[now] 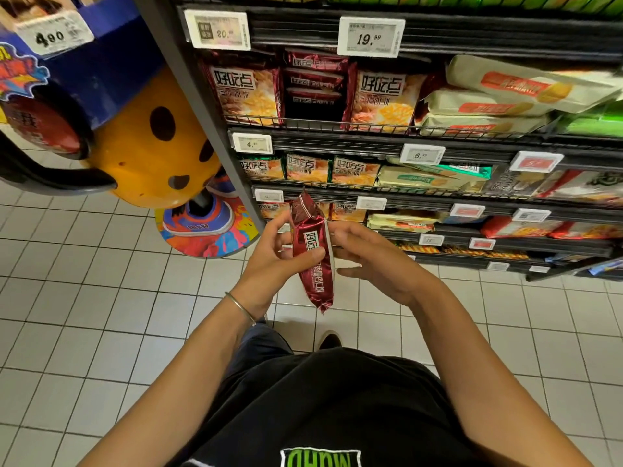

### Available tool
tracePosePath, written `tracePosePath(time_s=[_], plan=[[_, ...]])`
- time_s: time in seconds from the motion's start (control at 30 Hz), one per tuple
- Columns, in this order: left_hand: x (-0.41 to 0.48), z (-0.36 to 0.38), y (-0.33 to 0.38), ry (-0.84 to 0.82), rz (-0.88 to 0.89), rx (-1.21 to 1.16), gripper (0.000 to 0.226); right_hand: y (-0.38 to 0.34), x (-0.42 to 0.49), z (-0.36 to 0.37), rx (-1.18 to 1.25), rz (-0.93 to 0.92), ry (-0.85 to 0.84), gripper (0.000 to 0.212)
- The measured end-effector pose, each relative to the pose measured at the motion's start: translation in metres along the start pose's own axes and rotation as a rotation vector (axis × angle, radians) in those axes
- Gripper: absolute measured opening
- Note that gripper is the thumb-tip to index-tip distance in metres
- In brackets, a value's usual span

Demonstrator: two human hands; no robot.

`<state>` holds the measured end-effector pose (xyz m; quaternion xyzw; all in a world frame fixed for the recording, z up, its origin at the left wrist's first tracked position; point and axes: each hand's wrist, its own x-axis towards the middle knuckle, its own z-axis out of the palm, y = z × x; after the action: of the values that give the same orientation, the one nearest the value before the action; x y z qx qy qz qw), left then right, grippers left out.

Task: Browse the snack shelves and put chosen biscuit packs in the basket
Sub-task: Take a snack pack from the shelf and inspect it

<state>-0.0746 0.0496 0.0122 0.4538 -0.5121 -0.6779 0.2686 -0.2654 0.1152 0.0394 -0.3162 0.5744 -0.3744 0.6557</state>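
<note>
Several dark wire shelves (pixel 337 148) of biscuit packs with price tags (pixel 371 37) rise above a white tiled floor (pixel 84 281), beside a yellow spotted display figure (pixel 148 146). The left hand (pixel 269 264) grips a red biscuit pack (pixel 308 232) upright before the lower shelves; the right hand (pixel 377 261) lies open just beside it.

A large orange figure with dark spots (pixel 148 143) is being displayed at the left of the frame. It is being carried on a paint-splashed, multicoloured base (pixel 209 242) at centre left. A blue stand (pixel 111 52) is being shown at the upper left, with a white price card (pixel 54 35) being borne on its front. White floor tiles (pixel 84 298) are being seen across the lower left.
</note>
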Motion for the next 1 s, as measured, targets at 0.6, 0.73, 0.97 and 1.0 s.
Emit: tracePosePath(time_s=[0.6, 0.73, 0.97, 1.0], plan=[[0.005, -0.002, -0.013, 0.052, 0.225, 0.629, 0.136, -0.002, 0.011, 0.003, -0.156, -0.244, 0.181, 0.025], [0.006, 0.006, -0.013, 0.158, 0.195, 0.617, 0.15, -0.005, 0.01, 0.002, -0.143, -0.301, 0.232, 0.026], [-0.009, -0.001, -0.001, 0.079, -0.096, -0.364, 0.075, -0.001, 0.009, -0.014, 0.22, -0.243, 0.214, 0.027], [-0.011, -0.002, 0.002, 0.059, -0.109, -0.399, 0.065, 0.0, 0.009, -0.015, 0.235, -0.236, 0.207, 0.027]])
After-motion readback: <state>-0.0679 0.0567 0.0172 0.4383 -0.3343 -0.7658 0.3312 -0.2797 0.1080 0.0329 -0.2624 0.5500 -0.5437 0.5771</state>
